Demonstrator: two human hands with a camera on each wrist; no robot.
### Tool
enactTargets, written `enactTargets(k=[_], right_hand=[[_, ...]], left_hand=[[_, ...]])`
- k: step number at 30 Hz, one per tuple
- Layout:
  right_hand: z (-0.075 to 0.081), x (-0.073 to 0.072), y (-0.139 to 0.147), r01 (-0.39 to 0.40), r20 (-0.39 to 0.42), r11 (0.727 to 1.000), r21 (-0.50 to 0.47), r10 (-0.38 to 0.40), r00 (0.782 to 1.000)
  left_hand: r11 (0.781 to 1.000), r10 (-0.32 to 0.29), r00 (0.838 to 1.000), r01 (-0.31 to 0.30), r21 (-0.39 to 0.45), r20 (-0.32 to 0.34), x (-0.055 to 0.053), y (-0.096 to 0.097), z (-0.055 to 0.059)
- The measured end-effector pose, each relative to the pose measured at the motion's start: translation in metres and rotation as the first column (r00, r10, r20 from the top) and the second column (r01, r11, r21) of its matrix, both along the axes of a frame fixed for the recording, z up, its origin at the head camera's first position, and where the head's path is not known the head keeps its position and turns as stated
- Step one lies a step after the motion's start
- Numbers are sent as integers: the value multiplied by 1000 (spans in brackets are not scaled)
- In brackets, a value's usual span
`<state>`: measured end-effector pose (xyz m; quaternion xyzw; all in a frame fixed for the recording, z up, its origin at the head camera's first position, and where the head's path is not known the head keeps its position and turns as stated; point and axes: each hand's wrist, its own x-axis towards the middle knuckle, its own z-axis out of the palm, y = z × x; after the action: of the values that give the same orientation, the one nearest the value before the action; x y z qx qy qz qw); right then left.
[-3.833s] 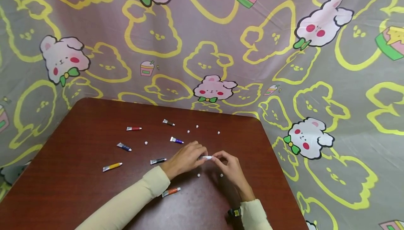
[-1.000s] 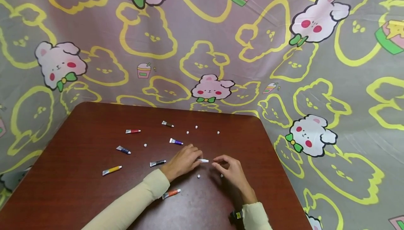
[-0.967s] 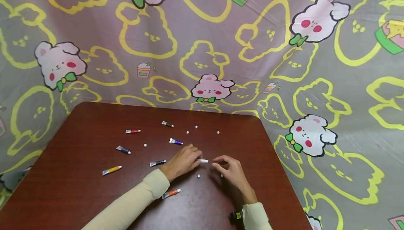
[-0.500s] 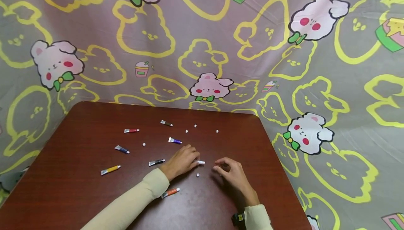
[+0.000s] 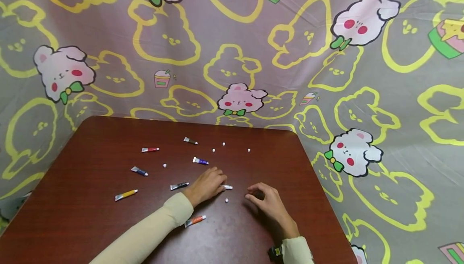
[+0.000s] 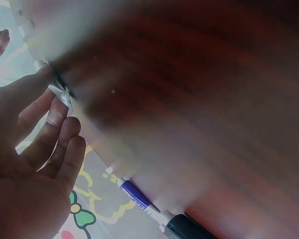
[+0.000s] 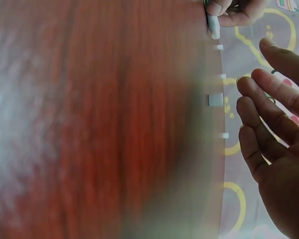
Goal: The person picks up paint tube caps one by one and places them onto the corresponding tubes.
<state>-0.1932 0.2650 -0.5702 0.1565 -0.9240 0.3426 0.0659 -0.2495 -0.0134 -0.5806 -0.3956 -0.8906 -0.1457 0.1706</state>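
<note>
Your left-wrist view reveals the silver crimped end (image 6: 61, 95) of a white-tipped paint tube (image 5: 228, 187), hidden in the head view beneath your left hand (image 5: 206, 186), which pinches it. The head view shows seven other paint tubes (image 5: 126, 195) and five white caps (image 5: 226, 200) on the counter (image 5: 90, 223); your right hand (image 5: 271, 203), fingers (image 7: 272, 110) loosely bent and free, faces the tube.

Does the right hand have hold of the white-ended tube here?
No, the left hand pinches the white-ended tube, and the right hand is apart from it.
</note>
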Motion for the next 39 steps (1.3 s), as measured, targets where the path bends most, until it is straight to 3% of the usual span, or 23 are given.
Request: enactTargets(k=[15, 21, 32, 36, 39], right_hand=[[-4, 1, 15, -30, -27, 990, 141, 34, 999], [-7, 2, 19, -68, -30, 985, 157, 73, 997], [-11, 4, 25, -128, -7, 982, 139, 130, 991], [-13, 4, 26, -164, -79, 979, 123, 175, 981], [-18, 1, 29, -209, -178, 970, 120, 228, 957]], left_hand=[[1000, -17, 1000, 18, -13, 3, -4, -3, 2], [999, -24, 999, 22, 47, 43, -7, -7, 9], [997, 18, 998, -22, 69, 52, -19, -24, 17], [997, 46, 997, -50, 61, 65, -23, -31, 20], [996, 72, 995, -75, 44, 70, -26, -37, 23]])
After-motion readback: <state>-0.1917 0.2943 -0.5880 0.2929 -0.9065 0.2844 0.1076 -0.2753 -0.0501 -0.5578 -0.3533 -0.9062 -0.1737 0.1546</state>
